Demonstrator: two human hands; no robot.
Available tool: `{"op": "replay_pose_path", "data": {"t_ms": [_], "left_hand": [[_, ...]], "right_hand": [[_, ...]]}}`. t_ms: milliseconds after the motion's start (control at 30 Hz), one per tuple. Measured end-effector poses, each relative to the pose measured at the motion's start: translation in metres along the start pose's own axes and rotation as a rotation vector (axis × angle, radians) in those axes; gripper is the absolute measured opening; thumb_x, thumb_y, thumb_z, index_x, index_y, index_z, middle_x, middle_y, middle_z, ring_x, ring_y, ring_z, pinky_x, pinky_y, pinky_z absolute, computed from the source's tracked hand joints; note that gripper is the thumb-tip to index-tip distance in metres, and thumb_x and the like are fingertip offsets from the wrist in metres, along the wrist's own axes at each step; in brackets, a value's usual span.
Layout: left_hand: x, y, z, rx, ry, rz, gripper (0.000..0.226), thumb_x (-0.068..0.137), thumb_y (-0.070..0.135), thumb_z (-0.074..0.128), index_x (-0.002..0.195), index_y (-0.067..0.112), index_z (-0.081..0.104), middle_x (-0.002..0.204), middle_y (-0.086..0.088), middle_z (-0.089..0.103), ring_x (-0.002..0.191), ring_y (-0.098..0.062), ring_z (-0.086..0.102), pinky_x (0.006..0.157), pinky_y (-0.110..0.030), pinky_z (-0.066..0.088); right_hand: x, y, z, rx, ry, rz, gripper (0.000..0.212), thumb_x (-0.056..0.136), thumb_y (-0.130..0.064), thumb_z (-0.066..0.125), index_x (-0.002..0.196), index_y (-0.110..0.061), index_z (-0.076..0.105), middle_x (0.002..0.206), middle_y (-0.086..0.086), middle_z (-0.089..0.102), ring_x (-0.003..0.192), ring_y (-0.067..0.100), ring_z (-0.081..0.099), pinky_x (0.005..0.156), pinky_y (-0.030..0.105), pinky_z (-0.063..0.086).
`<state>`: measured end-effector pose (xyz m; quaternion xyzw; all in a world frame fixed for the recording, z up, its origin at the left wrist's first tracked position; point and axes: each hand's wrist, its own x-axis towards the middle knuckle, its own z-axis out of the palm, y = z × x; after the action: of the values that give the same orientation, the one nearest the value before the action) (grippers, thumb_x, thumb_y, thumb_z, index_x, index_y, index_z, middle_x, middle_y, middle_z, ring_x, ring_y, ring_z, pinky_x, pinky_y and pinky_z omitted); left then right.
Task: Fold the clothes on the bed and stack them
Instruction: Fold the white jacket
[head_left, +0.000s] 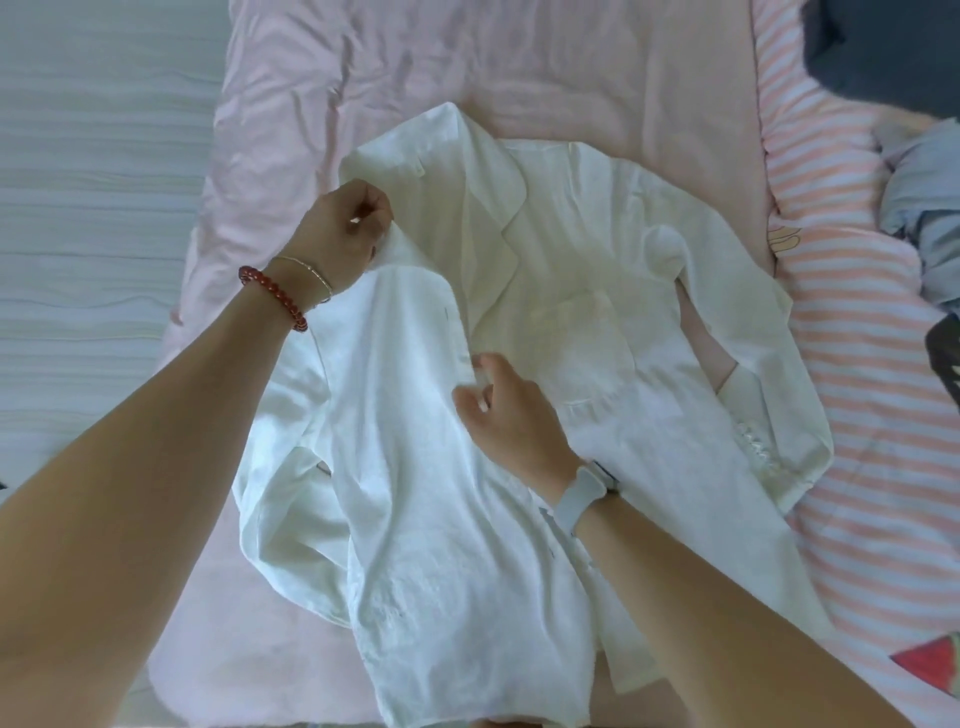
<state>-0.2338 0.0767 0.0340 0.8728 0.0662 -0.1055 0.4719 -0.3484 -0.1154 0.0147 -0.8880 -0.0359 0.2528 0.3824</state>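
Observation:
A white jacket (597, 291) with lapels lies face up on the pink bed cover (467, 67), collar toward the far side. Its left front panel is folded over the middle. My left hand (353, 228), with a red bead bracelet on the wrist, pinches the fabric at the jacket's left shoulder. My right hand (511, 410), with a pale watch band on the wrist, pinches the front edge of the left panel near the buttonholes. The right sleeve lies bent along the jacket's right side.
A pink-and-white striped quilt (857, 364) lies bunched along the right. On it sit a dark garment (878, 57) at the top right and a pale blue-grey garment (924, 197) below it. Light wooden floor (93, 208) shows at the left of the bed.

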Motion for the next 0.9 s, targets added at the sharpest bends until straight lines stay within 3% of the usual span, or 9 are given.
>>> {"op": "replay_pose_path", "data": {"t_ms": [33, 67, 133, 267, 400, 600, 667, 767, 900], "left_hand": [[0.003, -0.001, 0.0, 0.01, 0.03, -0.008, 0.034, 0.093, 0.001, 0.04, 0.07, 0.027, 0.043, 0.07, 0.006, 0.046, 0.057, -0.009, 0.045, 0.058, -0.02, 0.037], [0.006, -0.002, 0.001, 0.016, 0.06, -0.019, 0.034, 0.093, 0.003, 0.041, 0.07, 0.028, 0.042, 0.072, 0.008, 0.046, 0.064, -0.016, 0.044, 0.063, -0.025, 0.038], [0.012, -0.002, 0.005, 0.016, 0.105, -0.039, 0.03, 0.093, 0.005, 0.041, 0.072, 0.027, 0.042, 0.073, 0.01, 0.045, 0.074, -0.021, 0.044, 0.071, -0.029, 0.038], [0.015, 0.002, 0.024, 0.126, 0.156, -0.046, 0.017, 0.092, 0.005, 0.041, 0.086, 0.017, 0.053, 0.081, 0.003, 0.05, 0.077, -0.015, 0.045, 0.068, -0.02, 0.033], [0.016, 0.0, 0.048, 0.187, 0.189, -0.111, 0.019, 0.091, 0.008, 0.039, 0.1, 0.01, 0.055, 0.092, -0.002, 0.054, 0.084, -0.02, 0.047, 0.078, -0.031, 0.041], [0.018, -0.007, 0.081, 0.334, 0.152, -0.219, 0.023, 0.091, 0.011, 0.035, 0.106, 0.009, 0.052, 0.105, -0.012, 0.06, 0.086, -0.028, 0.049, 0.07, -0.031, 0.033], [0.019, -0.008, 0.088, 0.403, 0.129, -0.211, 0.024, 0.092, 0.011, 0.034, 0.108, 0.007, 0.051, 0.11, -0.015, 0.058, 0.094, -0.034, 0.052, 0.072, -0.033, 0.034], [0.02, -0.009, 0.092, 0.471, 0.119, -0.183, 0.023, 0.093, 0.009, 0.035, 0.112, 0.006, 0.049, 0.118, -0.015, 0.052, 0.099, -0.037, 0.053, 0.075, -0.035, 0.034], [0.003, -0.002, 0.102, 0.582, 0.027, -0.123, 0.04, 0.094, 0.014, 0.042, 0.133, 0.013, 0.037, 0.147, -0.01, 0.025, 0.1, -0.043, 0.055, 0.082, -0.044, 0.042]], "right_hand": [[-0.012, 0.002, 0.002, 0.044, -0.025, 0.006, 0.013, 0.091, -0.029, 0.047, 0.093, -0.02, 0.056, 0.053, -0.011, 0.035, 0.053, 0.012, 0.04, 0.055, 0.027, 0.032], [-0.023, 0.005, 0.005, 0.046, -0.056, 0.006, 0.02, 0.09, -0.03, 0.048, 0.072, -0.022, 0.048, 0.051, -0.009, 0.033, 0.049, 0.011, 0.035, 0.051, 0.027, 0.028], [-0.048, 0.014, 0.01, -0.033, -0.136, 0.037, 0.036, 0.089, -0.029, 0.047, 0.059, -0.02, 0.029, 0.052, -0.005, 0.032, 0.049, 0.012, 0.032, 0.048, 0.027, 0.026], [-0.088, 0.042, 0.013, 0.006, -0.181, 0.201, 0.034, 0.094, -0.028, 0.04, 0.064, -0.023, 0.026, 0.053, -0.004, 0.032, 0.049, 0.011, 0.032, 0.05, 0.028, 0.026], [-0.108, 0.064, 0.002, 0.207, -0.134, 0.302, 0.024, 0.097, -0.03, 0.04, 0.074, -0.025, 0.041, 0.053, -0.01, 0.038, 0.047, 0.006, 0.033, 0.05, 0.022, 0.023], [-0.114, 0.089, -0.003, 0.132, -0.143, 0.395, 0.012, 0.093, -0.034, 0.045, 0.093, -0.025, 0.054, 0.077, -0.008, 0.054, 0.076, 0.016, 0.052, 0.069, 0.03, 0.038], [-0.119, 0.098, -0.002, 0.103, -0.118, 0.423, 0.016, 0.093, -0.034, 0.045, 0.102, -0.025, 0.055, 0.084, -0.011, 0.054, 0.082, 0.015, 0.051, 0.072, 0.029, 0.038], [-0.129, 0.108, 0.0, 0.106, -0.113, 0.441, 0.009, 0.091, -0.034, 0.046, 0.096, -0.029, 0.052, 0.081, -0.016, 0.048, 0.081, 0.009, 0.047, 0.073, 0.026, 0.038], [-0.143, 0.122, 0.004, 0.061, -0.17, 0.489, 0.01, 0.091, -0.035, 0.045, 0.09, -0.026, 0.051, 0.074, -0.012, 0.05, 0.071, 0.01, 0.049, 0.069, 0.027, 0.04]]}}
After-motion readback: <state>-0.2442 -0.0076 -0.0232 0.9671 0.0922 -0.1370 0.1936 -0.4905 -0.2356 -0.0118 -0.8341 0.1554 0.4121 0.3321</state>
